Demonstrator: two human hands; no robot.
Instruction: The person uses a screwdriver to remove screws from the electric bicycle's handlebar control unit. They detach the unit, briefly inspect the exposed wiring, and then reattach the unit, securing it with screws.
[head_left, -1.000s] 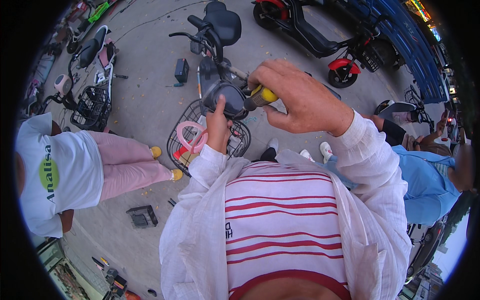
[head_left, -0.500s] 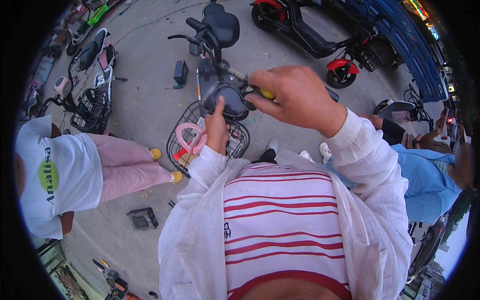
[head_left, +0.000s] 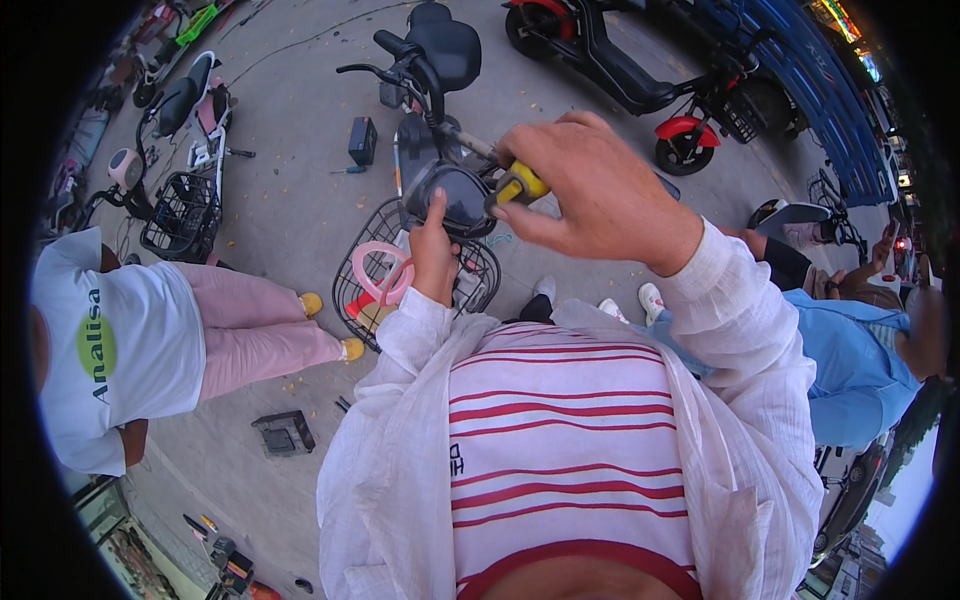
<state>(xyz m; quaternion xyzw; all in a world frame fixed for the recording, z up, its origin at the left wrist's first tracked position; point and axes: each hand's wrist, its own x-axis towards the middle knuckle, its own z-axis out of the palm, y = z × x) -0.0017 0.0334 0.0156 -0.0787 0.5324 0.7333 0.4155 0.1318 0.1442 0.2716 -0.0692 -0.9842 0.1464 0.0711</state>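
Observation:
My left hand [head_left: 433, 255] grips the dark, rounded headlight housing [head_left: 452, 197] at the front of an electric scooter, its thumb pressed on the smooth face. Between the thumb and fingers of my right hand [head_left: 590, 195] is a yellow-and-black screwdriver [head_left: 522, 184], held against the housing's right side; its shaft is hidden. Just below the housing hangs a wire basket [head_left: 487, 290] with a pink ring [head_left: 366, 262] and other items in it. Behind it are the scooter's handlebar [head_left: 432, 85] and black seat [head_left: 445, 50].
A black battery box [head_left: 362, 142] lies on the ground beyond the scooter. People stand at left in pink trousers [head_left: 265, 315] and at right in a blue shirt [head_left: 850, 370]. Other scooters [head_left: 625, 75] stand around, near a blue truck bed [head_left: 810, 90].
My right hand has turned and its fingers have shifted, uncovering more of the yellow screwdriver handle. My left hand stays on the headlight housing.

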